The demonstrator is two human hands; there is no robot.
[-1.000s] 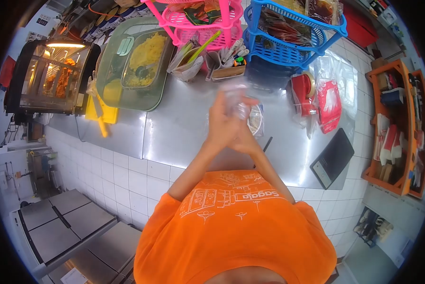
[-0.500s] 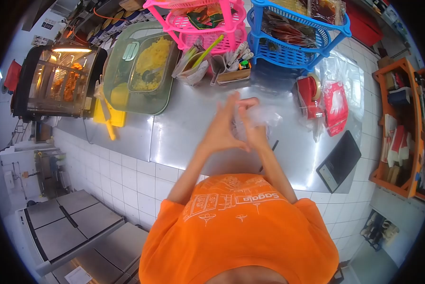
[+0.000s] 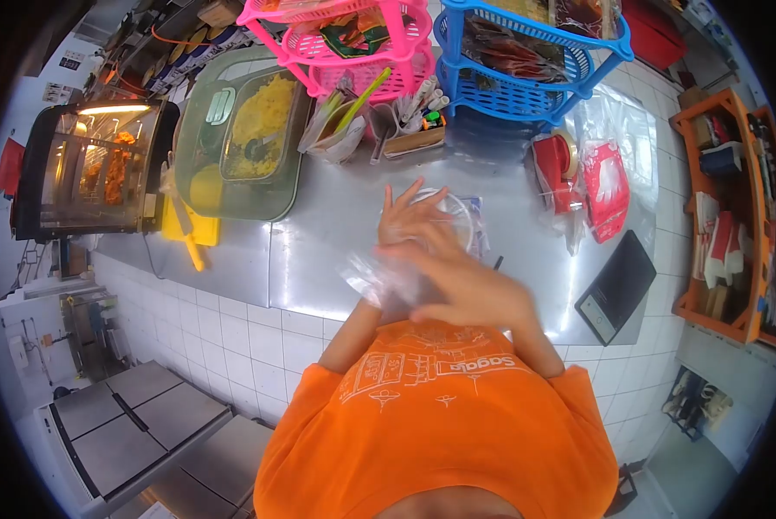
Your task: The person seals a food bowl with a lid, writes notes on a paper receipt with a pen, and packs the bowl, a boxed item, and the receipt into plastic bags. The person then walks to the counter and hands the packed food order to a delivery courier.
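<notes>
My left hand [image 3: 414,221] is raised over the steel table with its fingers spread. Thin clear plastic, which looks like a disposable glove [image 3: 379,278], bunches around its wrist. Crossing in front from the right, my right hand [image 3: 479,290] has its fingers and thumb around the plastic at that wrist; the exact grip is blurred. Behind the fingers shows part of a round white rim [image 3: 468,221], perhaps a bowl, with a small printed packet [image 3: 479,227] beside it. A red packet with a white hand printed on it [image 3: 609,190] lies to the right.
A green-lidded tub [image 3: 199,164] holding yellow food, a knife on a yellow board [image 3: 205,229] and a heated display case [image 3: 94,173] stand left. Pink [image 3: 366,82] and blue racks [image 3: 518,99] stand at the back. A tape roll [image 3: 561,156] and a dark tablet [image 3: 617,285] are right.
The plastic has moved from beside my right hand to my left wrist. My right hand has come across over the left, whose fingers have spread. The round rim has come into view.
</notes>
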